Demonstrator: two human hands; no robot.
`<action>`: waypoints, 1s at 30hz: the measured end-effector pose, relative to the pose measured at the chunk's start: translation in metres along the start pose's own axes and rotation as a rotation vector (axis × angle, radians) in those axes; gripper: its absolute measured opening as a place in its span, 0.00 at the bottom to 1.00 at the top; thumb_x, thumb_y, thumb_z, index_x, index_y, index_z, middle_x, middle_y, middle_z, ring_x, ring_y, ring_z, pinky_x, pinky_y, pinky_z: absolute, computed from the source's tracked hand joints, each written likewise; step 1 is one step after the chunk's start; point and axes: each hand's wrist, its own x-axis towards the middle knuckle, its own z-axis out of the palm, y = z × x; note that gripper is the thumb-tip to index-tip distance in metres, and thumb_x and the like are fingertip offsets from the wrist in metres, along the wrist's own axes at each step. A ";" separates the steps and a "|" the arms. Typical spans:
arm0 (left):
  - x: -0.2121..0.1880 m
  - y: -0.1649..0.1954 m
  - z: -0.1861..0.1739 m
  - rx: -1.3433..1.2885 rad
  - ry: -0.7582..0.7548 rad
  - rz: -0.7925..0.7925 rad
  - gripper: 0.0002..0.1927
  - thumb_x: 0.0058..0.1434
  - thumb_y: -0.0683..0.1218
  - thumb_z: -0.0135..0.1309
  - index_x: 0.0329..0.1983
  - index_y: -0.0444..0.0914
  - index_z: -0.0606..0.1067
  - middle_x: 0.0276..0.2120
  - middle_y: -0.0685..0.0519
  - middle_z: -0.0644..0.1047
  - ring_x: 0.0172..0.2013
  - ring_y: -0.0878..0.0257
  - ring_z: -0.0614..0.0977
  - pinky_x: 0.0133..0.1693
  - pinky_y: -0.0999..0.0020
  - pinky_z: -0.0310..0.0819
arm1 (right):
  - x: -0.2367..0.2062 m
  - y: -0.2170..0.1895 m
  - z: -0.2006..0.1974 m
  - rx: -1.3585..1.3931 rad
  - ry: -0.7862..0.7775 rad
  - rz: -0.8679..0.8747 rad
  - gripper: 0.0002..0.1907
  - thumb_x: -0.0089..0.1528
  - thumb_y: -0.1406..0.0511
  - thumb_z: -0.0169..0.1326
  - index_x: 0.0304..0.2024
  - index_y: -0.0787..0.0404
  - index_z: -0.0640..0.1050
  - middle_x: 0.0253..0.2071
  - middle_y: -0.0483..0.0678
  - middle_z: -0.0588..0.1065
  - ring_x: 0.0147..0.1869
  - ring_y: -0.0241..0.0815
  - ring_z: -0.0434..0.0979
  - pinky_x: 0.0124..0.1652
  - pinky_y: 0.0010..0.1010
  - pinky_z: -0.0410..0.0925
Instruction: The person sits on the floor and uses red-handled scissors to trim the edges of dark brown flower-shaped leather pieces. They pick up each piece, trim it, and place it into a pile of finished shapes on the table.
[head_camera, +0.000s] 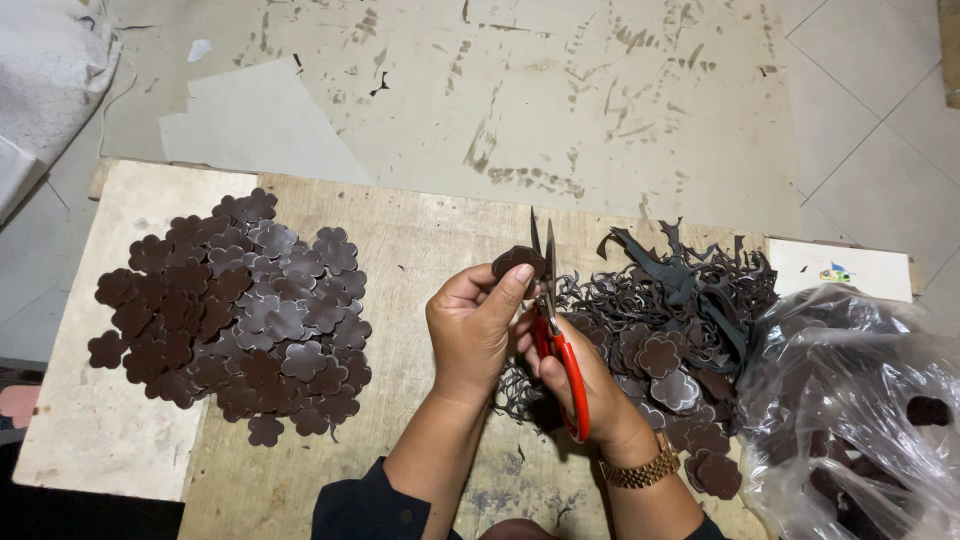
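Note:
My left hand (472, 325) pinches a small dark brown flower-shaped leather piece (518, 262) between thumb and fingers, above the wooden board (420, 240). My right hand (585, 385) grips red-handled scissors (552, 330), blades pointing up and touching the piece's right edge. A gold-coloured watch (640, 470) sits on my right wrist. Both hands are close together at the board's middle.
A large pile of cut brown flower shapes (235, 315) lies on the left. Dark trimmings and uncut flower pieces (680, 320) heap on the right, beside a clear plastic bag (860, 400) with more brown pieces. Stained floor (600, 100) lies beyond the board.

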 end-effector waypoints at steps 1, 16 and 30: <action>0.000 0.000 0.000 0.018 -0.019 0.021 0.09 0.63 0.43 0.61 0.37 0.30 0.80 0.28 0.49 0.82 0.22 0.72 0.79 0.22 0.78 0.72 | 0.000 0.001 0.000 -0.005 0.000 0.019 0.42 0.65 0.34 0.46 0.53 0.67 0.70 0.39 0.41 0.66 0.39 0.32 0.62 0.39 0.23 0.62; 0.003 -0.008 -0.006 0.027 -0.038 0.046 0.08 0.63 0.42 0.60 0.38 0.30 0.79 0.29 0.49 0.83 0.20 0.71 0.77 0.19 0.79 0.68 | -0.002 0.006 -0.001 0.223 -0.041 0.094 0.33 0.65 0.37 0.50 0.41 0.59 0.66 0.32 0.38 0.59 0.33 0.29 0.53 0.32 0.20 0.54; 0.005 -0.013 -0.011 0.072 -0.037 0.127 0.08 0.64 0.41 0.62 0.40 0.29 0.79 0.32 0.47 0.83 0.30 0.68 0.82 0.33 0.76 0.76 | -0.005 0.002 -0.003 0.150 -0.065 0.087 0.36 0.64 0.34 0.49 0.43 0.60 0.68 0.31 0.39 0.63 0.34 0.30 0.59 0.35 0.20 0.59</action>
